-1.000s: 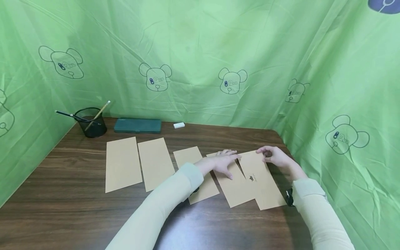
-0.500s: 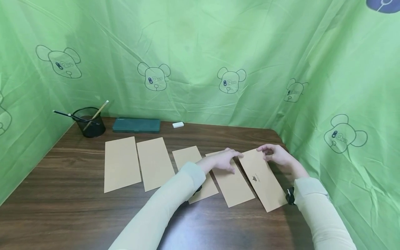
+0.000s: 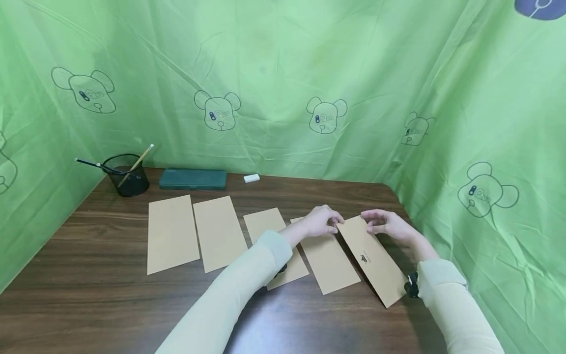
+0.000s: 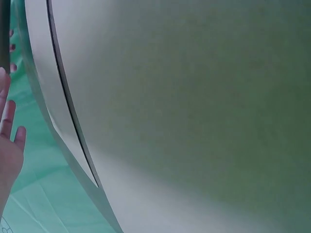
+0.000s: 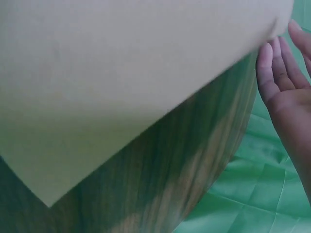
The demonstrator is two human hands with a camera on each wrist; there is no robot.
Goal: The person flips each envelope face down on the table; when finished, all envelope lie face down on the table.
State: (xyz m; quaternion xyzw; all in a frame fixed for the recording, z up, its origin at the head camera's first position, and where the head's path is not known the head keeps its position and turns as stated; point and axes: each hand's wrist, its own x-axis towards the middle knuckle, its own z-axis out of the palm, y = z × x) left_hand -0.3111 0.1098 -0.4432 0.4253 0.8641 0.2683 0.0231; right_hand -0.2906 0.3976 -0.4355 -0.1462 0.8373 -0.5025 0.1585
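Several brown kraft-paper sheets lie in a row in the head view. The rightmost, a sheet with a small dark print [image 3: 373,260], is slanted and partly raised, a dark shadow along its left edge. My left hand [image 3: 319,221] pinches its far left corner between thumb and fingers, above the neighbouring sheet [image 3: 331,263]. With thumb and fingertips, my right hand [image 3: 391,226] pinches its far right corner. In the right wrist view, the right hand's fingers [image 5: 282,73] meet the sheet's corner. Brown paper [image 4: 194,116] fills most of the left wrist view.
Further left lie a partly covered sheet [image 3: 265,221] and two more sheets, the middle one [image 3: 218,231] and the leftmost one [image 3: 171,236]. Along the back stand a mesh pencil cup [image 3: 132,182], a dark green case [image 3: 193,179] and a white eraser [image 3: 251,178]. A green curtain [image 3: 265,59] surrounds the table.
The printed sheet, earlier overlapping its neighbour, has shifted right and turned, its near end swinging right and towards me. My left hand's fingers have drawn in to its corner.
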